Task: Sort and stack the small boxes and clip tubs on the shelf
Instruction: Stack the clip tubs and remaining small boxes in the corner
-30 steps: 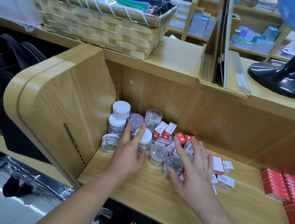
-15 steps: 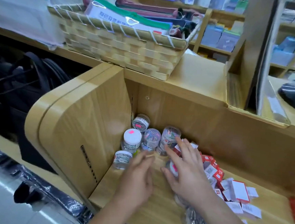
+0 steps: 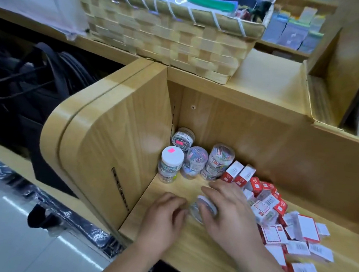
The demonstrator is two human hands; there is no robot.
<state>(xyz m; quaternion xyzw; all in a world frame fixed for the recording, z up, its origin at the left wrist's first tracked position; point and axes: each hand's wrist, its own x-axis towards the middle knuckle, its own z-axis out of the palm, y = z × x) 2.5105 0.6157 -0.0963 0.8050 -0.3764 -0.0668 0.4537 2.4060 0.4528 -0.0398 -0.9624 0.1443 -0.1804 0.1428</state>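
Several clear clip tubs point(image 3: 195, 162) stand stacked in the back left corner of the wooden shelf point(image 3: 169, 187); one has a white lid with a pink sticker point(image 3: 172, 157). To their right, small red and white boxes point(image 3: 266, 203) lie in a loose heap. One clear tub point(image 3: 200, 207) lies on its side near the shelf front. My right hand point(image 3: 230, 214) grips this tub from the right and above. My left hand point(image 3: 165, 215) sits just left of it with curled fingers touching it; whether it holds it is unclear.
A woven basket point(image 3: 167, 41) full of folders sits on the counter above the shelf. The shelf's rounded side panel point(image 3: 108, 142) walls off the left. More boxes point(image 3: 303, 253) are scattered toward the right front edge. Dark bags lie beyond the panel at left.
Both hands have drawn back from the tub stacks toward the shelf front. My right hand now grips a tub lying on its side. The camera has moved in closer and leftward.
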